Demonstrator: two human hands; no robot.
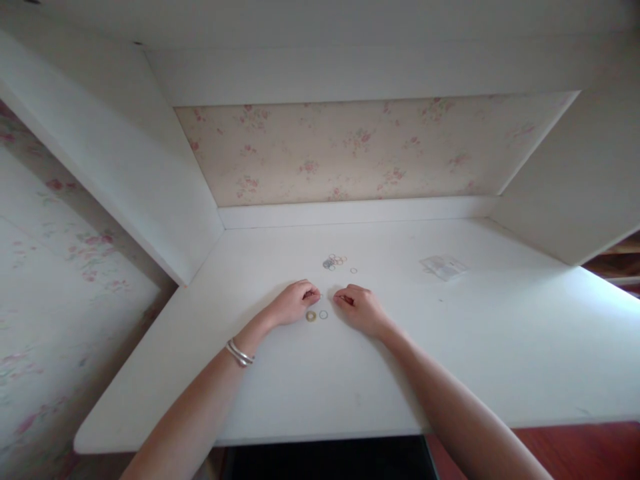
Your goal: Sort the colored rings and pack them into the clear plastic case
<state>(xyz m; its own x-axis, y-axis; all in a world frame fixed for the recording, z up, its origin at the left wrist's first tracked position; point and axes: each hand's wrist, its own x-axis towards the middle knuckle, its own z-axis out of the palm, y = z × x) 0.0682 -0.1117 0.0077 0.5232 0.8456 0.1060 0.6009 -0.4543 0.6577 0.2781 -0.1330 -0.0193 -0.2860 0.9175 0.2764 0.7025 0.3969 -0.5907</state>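
Observation:
My left hand (296,301) is closed in a pinch, with the edge of what looks like a thin ring (321,296) showing at its fingertips. Facing it across a small gap, my right hand (361,308) is pinched too; whatever lies between its fingers is too small to make out. Just below the fingertips, a gold-coloured ring (307,317) lies on the white desk beside a thin metal ring (323,320). Farther back is a small pile of thin rings (336,261), some silvery and some copper-toned. A single ring (354,271) sits apart to its right.
A clear plastic bag (445,267) lies on the desk (280,393) to the right. White side panels (115,133) and an overhead shelf (350,67) enclose the desk, with floral wallpaper (325,153) behind. Something black (330,460) is below the front edge.

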